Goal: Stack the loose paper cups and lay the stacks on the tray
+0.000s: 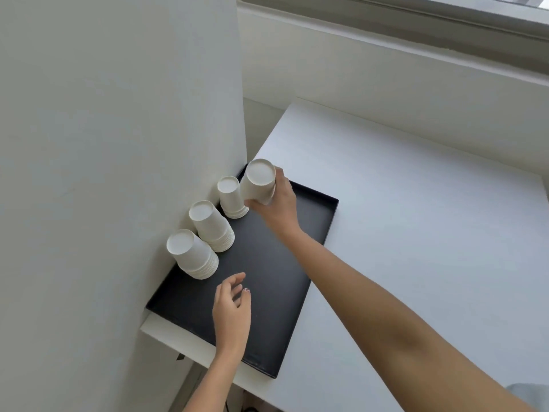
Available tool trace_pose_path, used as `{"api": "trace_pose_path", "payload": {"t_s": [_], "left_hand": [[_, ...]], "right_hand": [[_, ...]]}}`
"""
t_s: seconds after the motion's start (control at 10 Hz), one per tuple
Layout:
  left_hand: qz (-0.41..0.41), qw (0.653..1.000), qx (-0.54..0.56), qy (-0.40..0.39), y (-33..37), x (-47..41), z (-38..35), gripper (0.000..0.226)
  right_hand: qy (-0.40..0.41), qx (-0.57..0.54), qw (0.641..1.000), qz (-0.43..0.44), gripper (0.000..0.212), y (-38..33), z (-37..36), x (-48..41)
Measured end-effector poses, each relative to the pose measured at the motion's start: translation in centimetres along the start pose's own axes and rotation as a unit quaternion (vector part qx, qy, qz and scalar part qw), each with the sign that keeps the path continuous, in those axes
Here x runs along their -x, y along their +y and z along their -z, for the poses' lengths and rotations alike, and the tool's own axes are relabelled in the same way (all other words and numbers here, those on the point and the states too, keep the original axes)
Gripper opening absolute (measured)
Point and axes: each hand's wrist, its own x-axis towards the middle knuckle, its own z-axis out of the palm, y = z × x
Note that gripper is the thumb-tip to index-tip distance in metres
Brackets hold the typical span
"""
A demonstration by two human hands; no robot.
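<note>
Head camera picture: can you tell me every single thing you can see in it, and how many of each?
standing cup stacks: three, white, upside down in a row on the tray beside the wall: near, middle, far
held cup stack: one, white, tilted with its bottom up, over the tray's far end
tray: one, black, on the table against the wall
table: one, white, under the tray and stretching off to the right
wall: one, pale grey-white, on the left
left hand: one, over the near part of the tray, fingers relaxed, holding nothing
right hand: one, gripping the held cup stack
</note>
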Motion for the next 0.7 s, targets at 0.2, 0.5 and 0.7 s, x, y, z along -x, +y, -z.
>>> {"api": "trace_pose_path", "payload": {"t_s": [0.2, 0.5, 0.7], "left_hand": [[-0.006, 1.000, 0.007, -0.021, 0.0, 0.4, -0.9, 0.030], [-0.019, 0.999, -0.021, -0.037, 0.3, 0.1, -1.1, 0.031], [-0.016, 0.999, -0.015, -0.035, 0.2, -0.1, -1.3, 0.031]], "right_hand": [[-0.057, 0.065, 0.996, 0.011, 0.073, -1.1, -4.2, -5.3], [-0.162, 0.185, 0.969, -0.021, 0.073, 2.2, -6.3, -5.1], [-0.149, 0.158, 0.974, -0.064, 0.071, 3.6, -5.9, -4.3]]}}
